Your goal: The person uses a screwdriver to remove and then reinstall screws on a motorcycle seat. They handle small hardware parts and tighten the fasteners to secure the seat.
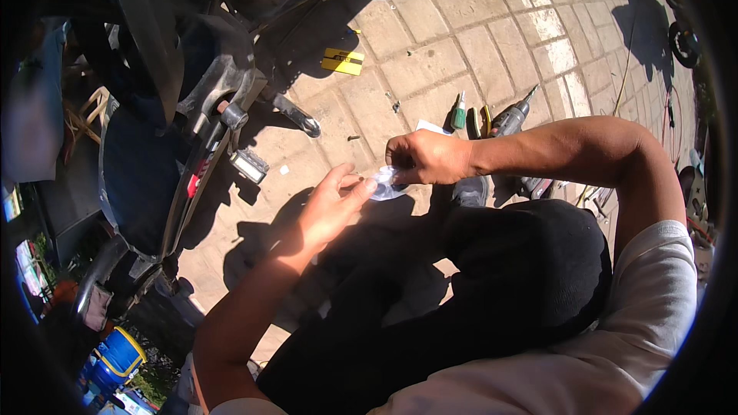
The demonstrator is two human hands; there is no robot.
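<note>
A small clear plastic bag (390, 187) is held up between my two hands, above the paving. My left hand (329, 207) has its thumb and fingers closed at the bag's left edge; a tiny dark thing seems to show at the fingertips, too small to name. My right hand (437, 156) is curled with its fingers pinching the bag's upper right side. What the bag contains cannot be made out. Just beyond my right hand a piece of white paper (432, 127) lies on the ground.
Past my right forearm lie a green-handled screwdriver (459, 115), a yellow-and-black tool (486, 121) and a power drill (510, 118). A yellow box (343, 61) lies farther off. On the left stands a dark vehicle with a pedal-like reflector block (250, 165). My shoe (470, 192) is near the bag.
</note>
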